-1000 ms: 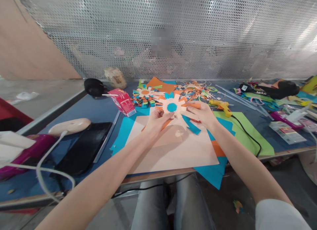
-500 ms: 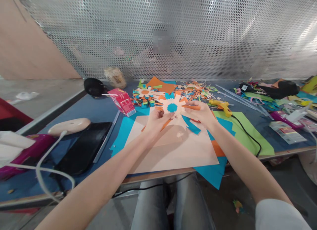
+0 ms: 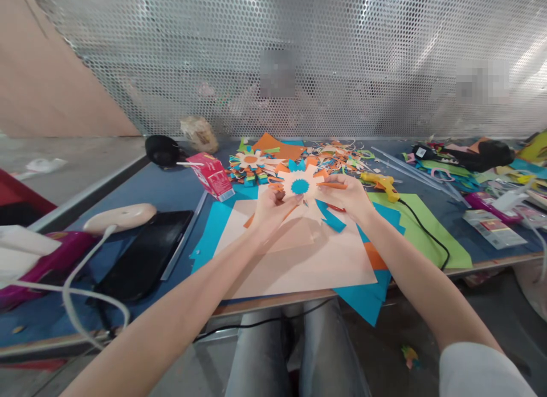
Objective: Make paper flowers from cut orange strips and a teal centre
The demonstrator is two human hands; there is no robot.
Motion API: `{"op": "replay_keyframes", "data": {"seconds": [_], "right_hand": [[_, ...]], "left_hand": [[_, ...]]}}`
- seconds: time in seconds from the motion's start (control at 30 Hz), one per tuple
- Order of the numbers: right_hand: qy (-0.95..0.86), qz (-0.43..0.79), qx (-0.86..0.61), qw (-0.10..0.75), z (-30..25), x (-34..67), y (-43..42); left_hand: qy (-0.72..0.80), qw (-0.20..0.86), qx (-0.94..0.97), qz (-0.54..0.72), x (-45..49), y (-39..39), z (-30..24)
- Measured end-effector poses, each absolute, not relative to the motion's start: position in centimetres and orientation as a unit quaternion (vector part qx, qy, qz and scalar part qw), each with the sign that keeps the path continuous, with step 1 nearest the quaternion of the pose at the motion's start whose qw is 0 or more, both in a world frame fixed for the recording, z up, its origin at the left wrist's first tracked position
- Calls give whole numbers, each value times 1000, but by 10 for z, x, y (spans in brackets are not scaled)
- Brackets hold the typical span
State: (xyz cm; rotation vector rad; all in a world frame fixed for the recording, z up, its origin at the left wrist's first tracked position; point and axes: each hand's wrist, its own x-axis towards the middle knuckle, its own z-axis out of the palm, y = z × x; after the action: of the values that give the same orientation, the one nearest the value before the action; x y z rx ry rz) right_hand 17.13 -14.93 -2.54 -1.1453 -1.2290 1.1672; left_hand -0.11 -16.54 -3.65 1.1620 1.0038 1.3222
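Observation:
A paper flower (image 3: 301,185) with pale peach petals, orange and blue layers and a blue round centre is held above the table between both hands. My left hand (image 3: 270,205) pinches its lower left edge, fingers closed on the petals. My right hand (image 3: 348,196) grips its right side, fingers curled round the orange petals. Below them lies a large peach paper sheet (image 3: 299,257) over blue sheets (image 3: 363,299).
A second paper flower (image 3: 250,159) and a heap of paper scraps (image 3: 337,152) lie behind. A yellow glue gun (image 3: 382,183) with a black cord rests right on green paper (image 3: 427,229). Left are a red carton (image 3: 211,175), a black tablet (image 3: 145,260) and a white cable (image 3: 72,294).
The flower has shifted slightly right and tilted; my hands have turned it a little while keeping hold of it.

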Motion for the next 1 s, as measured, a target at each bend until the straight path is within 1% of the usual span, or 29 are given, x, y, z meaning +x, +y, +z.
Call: {"op": "replay_keyframes", "data": {"seconds": [0.13, 0.3, 0.47, 0.53, 0.6, 0.7, 0.87, 1.0], "right_hand": [[-489, 536, -457, 515, -23, 169, -151], [-488, 517, -457, 535, -22, 166, -153], [-486, 531, -430, 545, -27, 168, -149], [-500, 516, -430, 547, -29, 168, -148], [-527, 476, -441, 549, -29, 168, -149], [-557, 430, -449, 551, -27, 166, -152], [-538, 455, -420, 572, -23, 165, -154], [-544, 448, -428, 566, -25, 166, -151]], "left_hand": [[421, 497, 524, 548, -1, -166, -37], [419, 496, 521, 554, 0, -167, -38], [409, 494, 531, 554, 0, -168, -36], [422, 478, 536, 553, -1, -168, -36], [437, 467, 537, 549, -1, -167, -36], [424, 468, 528, 568, 1, -166, -37], [366, 474, 529, 601, 6, -166, -38], [394, 465, 533, 586, 5, -168, -36]]}}
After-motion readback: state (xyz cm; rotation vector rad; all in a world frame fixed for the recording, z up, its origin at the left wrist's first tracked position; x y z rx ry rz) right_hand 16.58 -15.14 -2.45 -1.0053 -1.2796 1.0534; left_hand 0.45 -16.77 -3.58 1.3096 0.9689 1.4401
